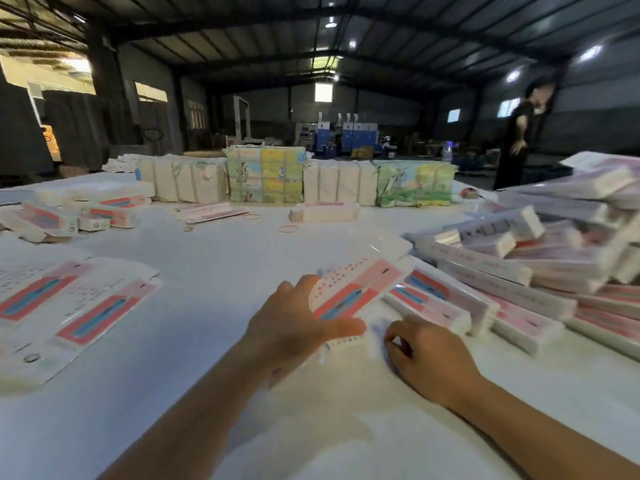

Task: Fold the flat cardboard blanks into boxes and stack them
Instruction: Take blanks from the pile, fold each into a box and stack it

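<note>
Warehouse space under a dark steel roof surrounds a broad white surface (214, 258). Wrapped bundles (266, 180) stand in a row along its far edge, and a person in dark clothing (519, 133) stands at far right.

Task items: flat blanks (69, 306) lie at left; the stack of folded boxes (540, 268) occupies the right side. One blank in work (353, 289) is raised at a tilt near centre, just beside the stack.

Hand state: the left hand (298, 323) holds the near end of this blank, with the thumb across its printed face and the fingers behind. The right hand (429, 358) is apart from it, fingers loosely curled, fingertips down beside the blank's lower edge; motion blur prevents telling whether it pinches a flap.

Handling, as judged: the card is thin, light and glossy, so likely slippery. It should bend readily along score lines and crease permanently elsewhere. Take hold at panel edges near the scores, not mid-panel.
</note>
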Motion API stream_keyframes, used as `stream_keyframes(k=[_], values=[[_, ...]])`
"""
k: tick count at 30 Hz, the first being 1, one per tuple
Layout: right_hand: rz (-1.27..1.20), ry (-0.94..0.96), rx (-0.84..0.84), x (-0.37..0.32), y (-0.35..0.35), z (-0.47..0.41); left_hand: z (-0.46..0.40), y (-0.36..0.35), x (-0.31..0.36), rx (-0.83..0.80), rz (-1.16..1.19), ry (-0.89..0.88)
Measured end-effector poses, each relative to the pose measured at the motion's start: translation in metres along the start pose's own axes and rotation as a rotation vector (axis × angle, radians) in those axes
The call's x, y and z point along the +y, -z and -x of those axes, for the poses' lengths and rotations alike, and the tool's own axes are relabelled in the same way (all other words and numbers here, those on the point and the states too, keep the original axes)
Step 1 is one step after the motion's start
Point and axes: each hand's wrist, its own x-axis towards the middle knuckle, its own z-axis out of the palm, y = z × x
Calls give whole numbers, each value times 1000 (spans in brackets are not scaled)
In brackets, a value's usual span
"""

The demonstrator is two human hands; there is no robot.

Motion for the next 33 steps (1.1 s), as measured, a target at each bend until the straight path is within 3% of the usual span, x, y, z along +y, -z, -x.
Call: stream_keyframes(k=[3,6,10,11,14,17,20,23,26,33], values=[[-3,-13,-19,0,1,1,5,-16,-5,0,-266,-79],[-188,-87,1,0,9,1,4,-18,-12,70,-332,-182],[-1174,-268,20,-6,18,2,4,-20,-11,91,-369,-228],[-1319,-298,7,-9,19,2,5,-21,-9,118,-424,-254],[-1341,-275,35,-14,16,5,10,-25,-4,213,-569,-339],[-1304,-177,24,-20,18,9,17,-24,7,309,-564,-428],[-1521,-236,32,-20,25,6,21,-20,11,422,-526,-542],[-1745,-343,-75,-16,34,5,22,-19,10,273,-477,-544],[-1929,-375,-238,-10,38,6,26,-15,15,246,-404,-545],[-1822,-274,-282,-7,46,7,33,-8,19,194,-369,-603]])
